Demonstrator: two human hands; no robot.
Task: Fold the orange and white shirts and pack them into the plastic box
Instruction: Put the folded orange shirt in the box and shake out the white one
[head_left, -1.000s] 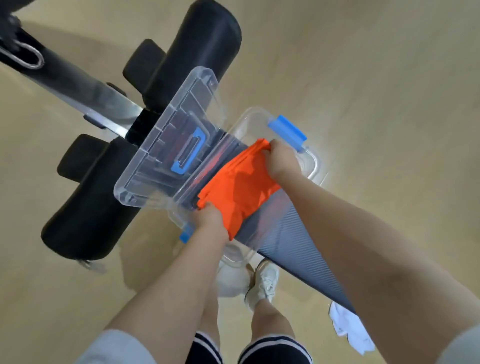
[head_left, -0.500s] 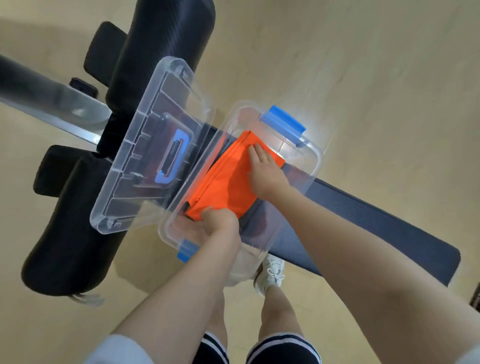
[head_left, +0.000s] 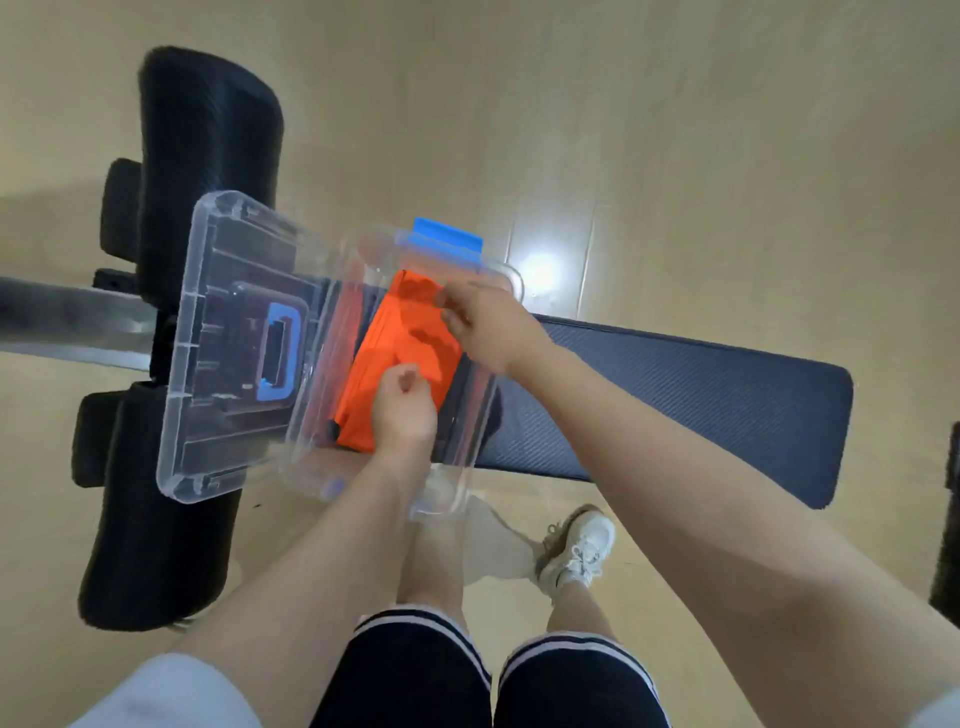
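Lying folded in the clear plastic box (head_left: 506, 280) now, the orange shirt (head_left: 410, 358) has dropped from rim height a second ago to the bottom, so half the packing looks done; no white shirt is in view. The left hand (head_left: 405, 410) is curled loosely over the soft cloth and the right hand (head_left: 485, 325) pinches its far edge, while the hard ribbed lid (head_left: 234, 343) leans beside the box on the padded bench (head_left: 691, 395).

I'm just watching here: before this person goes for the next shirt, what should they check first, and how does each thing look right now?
1. Orange shirt lies inside the plastic box: ok.
2. Shirt flat and neatly folded: not ok, the top looks rumpled.
3. Left hand and right hand clear of the box: not ok, both are over the shirt.
4. Lid off and out of the way: ok, it rests beside the box.
5. White shirt within reach: cannot tell, it is not in view.
6. Box steady on the bench: cannot tell.
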